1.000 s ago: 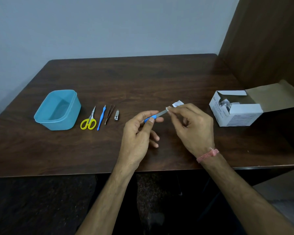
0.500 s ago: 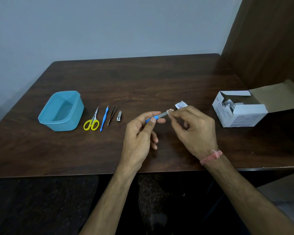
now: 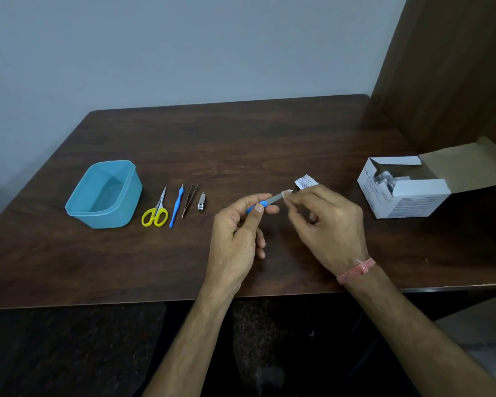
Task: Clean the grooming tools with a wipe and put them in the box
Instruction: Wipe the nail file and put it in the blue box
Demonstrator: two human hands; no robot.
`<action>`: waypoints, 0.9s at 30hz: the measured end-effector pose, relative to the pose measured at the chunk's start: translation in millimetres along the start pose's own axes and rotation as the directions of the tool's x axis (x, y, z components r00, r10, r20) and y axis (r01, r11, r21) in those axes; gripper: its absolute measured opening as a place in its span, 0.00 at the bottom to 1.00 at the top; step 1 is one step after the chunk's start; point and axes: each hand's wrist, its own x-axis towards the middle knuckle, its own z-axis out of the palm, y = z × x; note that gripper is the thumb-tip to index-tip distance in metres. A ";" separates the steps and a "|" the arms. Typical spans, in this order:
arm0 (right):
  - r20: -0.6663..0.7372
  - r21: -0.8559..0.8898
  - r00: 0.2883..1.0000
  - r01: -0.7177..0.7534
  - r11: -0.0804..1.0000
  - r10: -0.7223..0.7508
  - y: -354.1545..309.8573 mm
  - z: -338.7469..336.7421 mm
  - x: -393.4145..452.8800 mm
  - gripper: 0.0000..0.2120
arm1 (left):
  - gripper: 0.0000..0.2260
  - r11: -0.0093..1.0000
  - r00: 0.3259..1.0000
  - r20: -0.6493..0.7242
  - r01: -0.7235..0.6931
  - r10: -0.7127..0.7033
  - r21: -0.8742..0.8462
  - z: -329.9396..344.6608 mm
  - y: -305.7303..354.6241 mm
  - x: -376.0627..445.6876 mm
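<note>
My left hand (image 3: 238, 236) pinches the blue handle of a nail file (image 3: 272, 199) above the middle of the table. My right hand (image 3: 327, 224) pinches a small white wipe (image 3: 287, 192) round the file's metal tip. Left of the hands lie yellow scissors (image 3: 155, 214), a blue cuticle tool (image 3: 177, 206), tweezers (image 3: 189, 199) and a nail clipper (image 3: 201, 202) in a row. The open blue plastic box (image 3: 103, 193) stands at the far left with nothing seen inside.
A torn white wipe wrapper (image 3: 305, 181) lies just behind my right hand. An open white carton of wipes (image 3: 407, 196) sits at the right edge of the dark wooden table (image 3: 241, 144). A wooden panel rises at the right.
The wipe has slid along the file's blade toward its tip. Both hands stay in about the same place over the table.
</note>
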 end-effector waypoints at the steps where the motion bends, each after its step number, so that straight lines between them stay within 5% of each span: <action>1: 0.009 0.001 1.000 0.010 1.000 -0.010 0.1 0.3 0.0 0.03 | 0.11 1.000 1.000 0.001 0.000 0.000 0.004 -0.3 -0.2 0.1; 15: 0.064 0.028 0.996 0.060 0.998 -0.062 -2.5 -1.6 0.0 0.06 | 0.12 0.997 1.000 0.014 -0.028 0.027 0.078 -0.1 0.2 -0.6; 27: 0.061 0.024 0.997 0.041 0.999 -0.042 -1.2 -3.2 3.2 0.08 | 0.15 0.976 0.982 0.187 -0.042 0.001 0.216 1.2 2.3 0.4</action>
